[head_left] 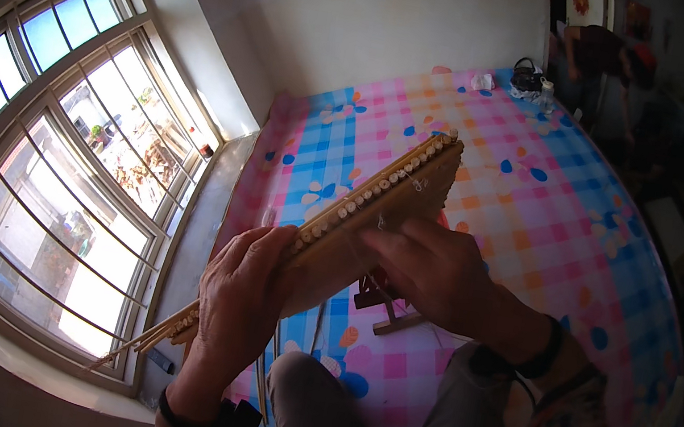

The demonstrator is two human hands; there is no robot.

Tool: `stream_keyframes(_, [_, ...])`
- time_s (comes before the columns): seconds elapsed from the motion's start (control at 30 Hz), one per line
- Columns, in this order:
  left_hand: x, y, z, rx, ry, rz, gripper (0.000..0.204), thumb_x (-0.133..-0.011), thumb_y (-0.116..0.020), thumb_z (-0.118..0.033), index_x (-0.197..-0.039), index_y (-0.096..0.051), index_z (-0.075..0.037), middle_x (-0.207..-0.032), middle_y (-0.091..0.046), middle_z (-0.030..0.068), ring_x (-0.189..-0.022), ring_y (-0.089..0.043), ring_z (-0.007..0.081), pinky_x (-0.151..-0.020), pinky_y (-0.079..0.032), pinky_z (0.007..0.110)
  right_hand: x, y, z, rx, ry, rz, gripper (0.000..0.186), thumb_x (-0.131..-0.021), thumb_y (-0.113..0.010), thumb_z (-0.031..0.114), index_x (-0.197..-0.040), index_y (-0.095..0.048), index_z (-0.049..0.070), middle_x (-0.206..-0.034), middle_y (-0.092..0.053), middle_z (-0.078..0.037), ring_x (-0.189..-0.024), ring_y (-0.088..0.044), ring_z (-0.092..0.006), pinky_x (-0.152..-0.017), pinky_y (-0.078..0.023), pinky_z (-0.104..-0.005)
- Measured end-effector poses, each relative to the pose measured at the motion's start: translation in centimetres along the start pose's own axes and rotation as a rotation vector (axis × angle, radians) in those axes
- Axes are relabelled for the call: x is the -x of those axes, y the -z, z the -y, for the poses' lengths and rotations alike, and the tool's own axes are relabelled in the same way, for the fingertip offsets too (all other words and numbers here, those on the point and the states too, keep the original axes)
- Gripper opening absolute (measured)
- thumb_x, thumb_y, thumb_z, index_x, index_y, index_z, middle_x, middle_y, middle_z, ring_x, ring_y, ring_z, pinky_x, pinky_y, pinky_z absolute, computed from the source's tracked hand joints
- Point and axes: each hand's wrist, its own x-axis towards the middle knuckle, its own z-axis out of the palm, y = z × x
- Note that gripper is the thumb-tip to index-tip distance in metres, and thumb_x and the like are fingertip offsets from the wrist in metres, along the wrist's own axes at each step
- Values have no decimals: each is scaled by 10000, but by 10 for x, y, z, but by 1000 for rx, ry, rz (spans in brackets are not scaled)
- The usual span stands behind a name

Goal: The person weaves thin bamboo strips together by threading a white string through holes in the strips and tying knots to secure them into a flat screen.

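Observation:
A flat panel of straw-coloured stalks (370,197) is held up at a slant in front of me, its far end raised to the right. A row of pale round cut stalk ends runs along its upper edge. My left hand (243,292) is closed around the near left part of the panel, with loose thin stalks sticking out below it. Close against the panel's face, the fingers of my right hand (433,265) are curled together. A small whitish bit shows by its fingertips, too small to name. Below my right hand stands a small dark wooden frame (397,318).
A bed-like platform with a checked, flowered cover (525,253) spreads under and ahead of me. A barred window (88,162) is on the left. At the far edge sit a dark bag (528,77) and a clear bottle (547,96). Another person (599,57) is at the far right.

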Motion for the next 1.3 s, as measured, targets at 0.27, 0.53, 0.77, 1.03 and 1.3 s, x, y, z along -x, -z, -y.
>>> stream_keyframes(0.27, [-11,3,7,49,92,42,414,-752,-677,-25,-1159,-612,-51,-1067,-657,146,-969,-659,285,-845,-514,350,-9,-7,-4,39,-38,-1,406,-733,-715,35,-1128,-635,84,-802,-534,-82,-687,-626,-267,-565,-532,-365])
stream_keyframes(0.53, [-15,4,6,87,130,40,383,-773,-666,-49,-1153,-613,-40,-1055,-653,162,-960,-644,339,-837,-505,398,-10,-15,-8,7,-50,-6,410,-754,-701,41,-1155,-626,82,-830,-559,-96,-714,-631,-287,-619,-545,-374])
stream_keyframes(0.77, [-14,4,7,92,120,48,382,-782,-653,-49,-1162,-611,-40,-1075,-650,164,-985,-642,336,-853,-503,402,-7,-12,-11,-29,-48,114,497,-772,-575,37,-1267,-545,13,-1016,-596,-185,-851,-644,-336,-694,-553,-394])
stream_keyframes(1.03, [-9,1,5,50,143,35,367,-776,-705,-48,-1135,-631,-41,-1053,-663,141,-948,-661,260,-824,-518,339,-9,-7,0,-70,-136,123,442,-795,-608,35,-1235,-567,35,-951,-607,-174,-806,-649,-345,-688,-558,-399])
stream_keyframes(1.3, [0,-2,-4,51,52,16,331,-802,-650,-51,-1129,-618,-14,-1052,-649,175,-953,-646,337,-825,-513,414,-7,5,9,-174,-181,188,375,-828,-543,5,-1201,-567,-24,-1078,-607,-231,-938,-642,-364,-779,-544,-398])
